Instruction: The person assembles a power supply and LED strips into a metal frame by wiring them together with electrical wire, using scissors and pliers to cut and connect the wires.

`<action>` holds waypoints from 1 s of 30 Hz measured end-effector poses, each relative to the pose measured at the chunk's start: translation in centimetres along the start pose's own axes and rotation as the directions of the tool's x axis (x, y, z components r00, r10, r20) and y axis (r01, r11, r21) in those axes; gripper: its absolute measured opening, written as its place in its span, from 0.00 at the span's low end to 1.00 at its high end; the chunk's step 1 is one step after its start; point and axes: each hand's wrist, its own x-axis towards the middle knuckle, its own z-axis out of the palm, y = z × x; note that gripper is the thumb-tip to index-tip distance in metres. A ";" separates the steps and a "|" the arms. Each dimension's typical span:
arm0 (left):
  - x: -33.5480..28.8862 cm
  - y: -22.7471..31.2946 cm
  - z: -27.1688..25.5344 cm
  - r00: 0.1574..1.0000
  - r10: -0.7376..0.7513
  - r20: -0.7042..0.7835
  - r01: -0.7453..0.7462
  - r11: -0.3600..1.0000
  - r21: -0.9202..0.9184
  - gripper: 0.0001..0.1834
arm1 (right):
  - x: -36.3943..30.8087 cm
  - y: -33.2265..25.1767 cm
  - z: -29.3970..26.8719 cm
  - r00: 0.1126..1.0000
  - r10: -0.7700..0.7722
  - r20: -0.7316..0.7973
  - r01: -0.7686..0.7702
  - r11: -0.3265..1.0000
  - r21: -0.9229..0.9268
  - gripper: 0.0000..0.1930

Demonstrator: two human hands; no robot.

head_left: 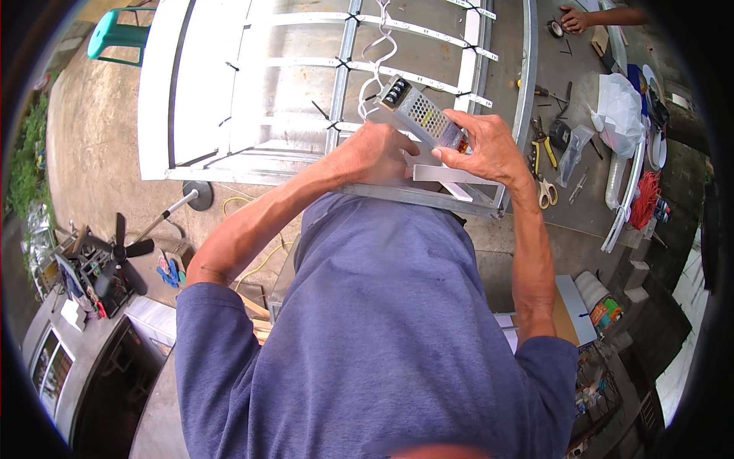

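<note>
A metal-cased power supply (428,115) with a perforated cover and a black terminal block at one end is tilted above a metal frame (397,191). My right hand (489,145) is closed on its lower right end, thumb below and fingers above. My left hand (375,154) is beside the power supply's left side, its fingers loosely bent and slightly blurred. Nothing shows in its grasp. Below the power supply, a white strip-like piece (455,174) lies across the frame's near corner. Twisted white wires (376,65) run down toward the power supply; where they end is hidden.
White LED strips (417,76) cross the frame, tied with black cable ties. On the right lie scissors (547,193), yellow-handled pliers (544,144), a plastic bag (618,107) and red cord (646,200). Another person's hand (575,19) rests near black tape. A green stool (118,34) stands far left.
</note>
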 end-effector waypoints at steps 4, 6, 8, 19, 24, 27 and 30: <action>-3.9 -0.2 -4.3 0.981 -0.194 0.025 0.196 0.965 -0.176 0.05 | -0.8 0.5 1.6 0.999 -0.044 0.010 0.045 0.997 -0.064 0.31; -6.6 -2.4 -7.4 0.964 -0.254 -0.079 0.228 0.943 -0.242 0.05 | -0.6 0.3 2.8 0.996 -0.072 0.050 0.075 0.996 -0.049 0.30; -8.4 -4.5 -9.0 0.923 -0.350 -0.159 0.323 0.930 -0.173 0.14 | -0.1 0.1 4.3 0.987 -0.127 0.103 0.129 0.991 -0.021 0.28; -6.2 -7.8 -9.3 0.940 -0.331 0.087 0.343 0.909 -0.239 0.27 | 5.0 -0.8 4.7 0.786 0.000 0.618 0.072 0.993 -0.091 0.27; -5.2 -8.7 -8.9 0.943 -0.315 0.106 0.331 0.917 -0.222 0.24 | 3.4 -0.7 3.4 0.810 0.109 0.576 0.020 0.977 -0.213 0.24; -4.9 -9.1 -8.4 0.942 -0.311 0.124 0.332 0.921 -0.205 0.22 | 3.2 -0.6 4.2 0.843 0.063 0.534 0.082 0.967 -0.243 0.23; -4.8 -9.2 -8.3 0.938 -0.319 0.135 0.343 0.909 -0.235 0.22 | 3.5 -0.9 5.2 0.869 0.034 0.494 0.119 0.954 -0.275 0.21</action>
